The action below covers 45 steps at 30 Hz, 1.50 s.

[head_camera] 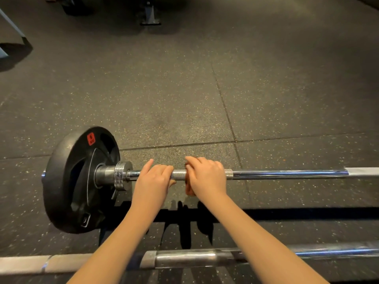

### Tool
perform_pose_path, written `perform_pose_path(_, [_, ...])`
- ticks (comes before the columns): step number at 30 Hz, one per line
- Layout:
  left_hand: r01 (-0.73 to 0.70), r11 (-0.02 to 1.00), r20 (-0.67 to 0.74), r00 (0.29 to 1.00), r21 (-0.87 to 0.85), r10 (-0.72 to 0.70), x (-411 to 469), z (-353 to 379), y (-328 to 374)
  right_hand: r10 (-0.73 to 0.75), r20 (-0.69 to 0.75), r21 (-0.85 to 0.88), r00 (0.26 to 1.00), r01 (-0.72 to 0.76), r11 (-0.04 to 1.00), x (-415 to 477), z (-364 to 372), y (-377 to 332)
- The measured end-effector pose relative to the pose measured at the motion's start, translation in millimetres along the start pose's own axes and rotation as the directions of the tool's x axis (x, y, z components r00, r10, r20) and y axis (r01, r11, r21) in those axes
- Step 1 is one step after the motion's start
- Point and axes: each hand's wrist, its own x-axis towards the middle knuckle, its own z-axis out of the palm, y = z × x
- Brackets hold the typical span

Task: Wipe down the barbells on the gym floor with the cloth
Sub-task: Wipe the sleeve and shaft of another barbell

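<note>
A chrome barbell [287,174] lies across the dark rubber floor, with a black 5 kg plate [80,179] and a silver collar [122,175] at its left end. My left hand [152,178] is wrapped around the bar just right of the collar. My right hand [207,177] presses a brownish-orange cloth [189,188] around the knurled part of the bar; most of the cloth is hidden under the hand. A second barbell [205,258] lies closer to me, under my forearms.
The speckled rubber floor [184,89] stretches ahead, with tile seams. The foot of a machine [150,16] stands at the far top centre, and a pale bench or frame [10,31] sits at the top left.
</note>
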Motion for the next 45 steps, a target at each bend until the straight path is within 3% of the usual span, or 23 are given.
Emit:
perform_pose_path(3, [-0.006,1.0,-0.008,1.0,0.018,0.006,-0.6,-3.3,-6.2,-0.112,0.074,0.036,0.991,0.109,0.993,4.0,2.7,-2.6])
perform_pose_path(7, [-0.001,1.0,-0.024,1.0,0.008,0.001,-0.9,-2.3,-3.7,-0.132,-0.072,-0.011,0.989,0.131,0.991,-12.6,-10.1,40.7])
perform_pose_path(11, [-0.005,1.0,-0.035,0.999,0.001,0.005,0.5,0.9,5.9,-0.024,-0.191,-0.007,0.981,0.023,1.0,-21.2,-6.3,36.1])
perform_pose_path(16, [-0.009,0.999,-0.018,1.0,0.031,0.009,-1.4,-2.8,-3.5,-0.171,-0.097,0.025,0.981,0.174,0.984,-8.6,12.4,4.8])
perform_pose_path(20, [-0.017,0.999,-0.016,1.0,0.052,0.018,-1.1,-5.1,-10.4,-0.227,-0.091,0.009,0.97,0.229,0.973,-16.8,-3.8,39.0])
perform_pose_path(24, [-0.002,0.999,-0.003,1.0,0.035,0.002,0.3,-2.9,-0.8,-0.123,-0.194,-0.046,0.973,0.116,0.992,-27.2,-13.4,69.3])
perform_pose_path(27, [0.024,0.999,0.042,0.999,0.029,-0.025,4.8,-3.1,6.5,0.01,-0.256,-0.02,0.967,-0.016,1.0,-26.5,-5.3,47.6])
perform_pose_path(34, [0.005,0.998,0.132,0.991,0.062,-0.013,3.5,-8.8,-6.8,-0.192,-0.074,-0.071,0.979,0.187,0.98,-17.9,-1.0,41.8])
perform_pose_path(37, [-0.003,0.998,0.137,0.991,0.061,-0.005,3.0,-11.9,-4.7,-0.138,-0.118,-0.107,0.983,0.126,0.986,-25.0,-15.4,73.3])
perform_pose_path(42, [-0.059,0.998,0.092,0.994,0.035,0.056,13.9,-9.3,24.4,0.108,-0.209,-0.039,0.972,-0.119,0.992,-34.7,-10.7,60.0])
perform_pose_path(45, [-0.102,0.995,0.17,0.98,-0.011,0.102,31.3,-1.3,44.9,-0.025,-0.138,-0.049,0.99,0.019,0.999,-31.6,-13.3,65.2])
